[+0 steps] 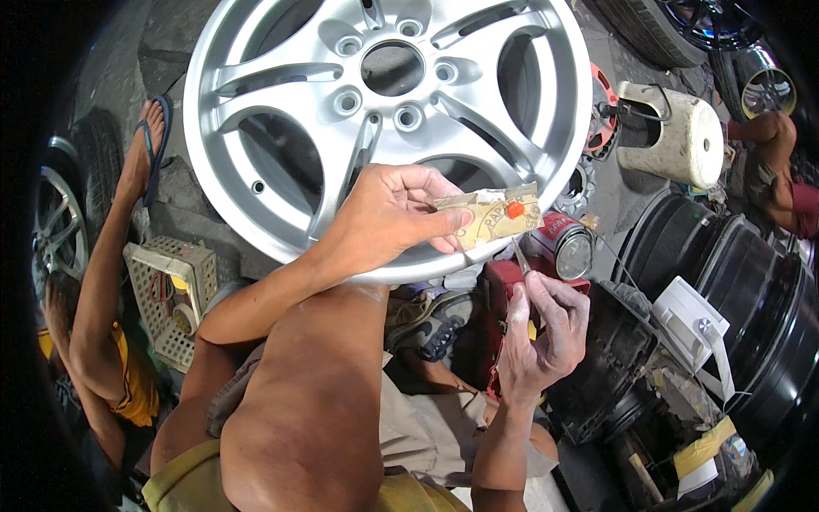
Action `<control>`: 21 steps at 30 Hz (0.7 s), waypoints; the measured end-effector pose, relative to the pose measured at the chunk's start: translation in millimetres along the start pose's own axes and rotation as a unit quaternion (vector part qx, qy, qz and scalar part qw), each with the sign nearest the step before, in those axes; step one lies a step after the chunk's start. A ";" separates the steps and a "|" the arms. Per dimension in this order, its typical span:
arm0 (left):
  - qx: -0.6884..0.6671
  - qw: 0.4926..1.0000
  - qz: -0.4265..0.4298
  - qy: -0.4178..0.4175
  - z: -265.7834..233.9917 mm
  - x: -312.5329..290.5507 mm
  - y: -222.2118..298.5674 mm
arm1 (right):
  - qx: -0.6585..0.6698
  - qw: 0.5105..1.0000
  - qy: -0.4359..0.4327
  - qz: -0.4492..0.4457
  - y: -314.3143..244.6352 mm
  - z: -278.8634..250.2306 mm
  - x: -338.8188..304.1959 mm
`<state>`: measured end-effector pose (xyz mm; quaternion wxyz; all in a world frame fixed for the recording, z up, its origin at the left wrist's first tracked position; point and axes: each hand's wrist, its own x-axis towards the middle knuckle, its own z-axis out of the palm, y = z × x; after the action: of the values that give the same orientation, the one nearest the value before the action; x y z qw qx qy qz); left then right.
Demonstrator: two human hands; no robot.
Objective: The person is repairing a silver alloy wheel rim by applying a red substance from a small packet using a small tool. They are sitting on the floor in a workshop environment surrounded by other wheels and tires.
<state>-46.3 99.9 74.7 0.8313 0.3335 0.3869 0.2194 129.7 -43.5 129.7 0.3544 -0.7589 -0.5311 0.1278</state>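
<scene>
In my left hand (388,213) is a small folded piece of sandpaper (495,224), printed brown backing upward, pinched between thumb and fingers. A dab of orange-red paste (515,210) sits on it. My right hand (546,337), dusted white at the fingers, pinches a thin pointed metal blade (521,258) just below the paper, tip upward. Whether the blade touches the paper, I cannot tell. Behind my left hand lies a large silver alloy wheel rim (299,107) with split spokes. My left forearm rests across my bare knee.
A red-labelled can (567,247) stands beside the rim. Around it are a worn white stool (670,136), stacked black steel rims (725,282), a white box-shaped item (689,320) with a strap, and a plastic basket (171,294). Other people's legs (115,282) show left and right.
</scene>
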 end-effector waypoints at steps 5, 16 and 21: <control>-0.006 1.000 0.021 -0.010 1.7 -0.1 0.0 | -0.011 1.000 0.013 -0.016 1.9 3.7 6.9; 0.006 0.999 0.040 -0.022 0.5 -0.9 -1.7 | -0.011 1.000 -0.001 0.020 -0.5 6.7 2.8; 0.024 0.999 0.046 0.006 2.8 -2.5 -1.8 | -0.005 0.999 -0.048 0.016 -10.2 -1.0 1.4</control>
<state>-45.4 96.0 76.0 0.8099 0.3694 0.3808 0.2502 123.5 -40.8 137.6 0.3222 -0.7623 -0.5358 0.1671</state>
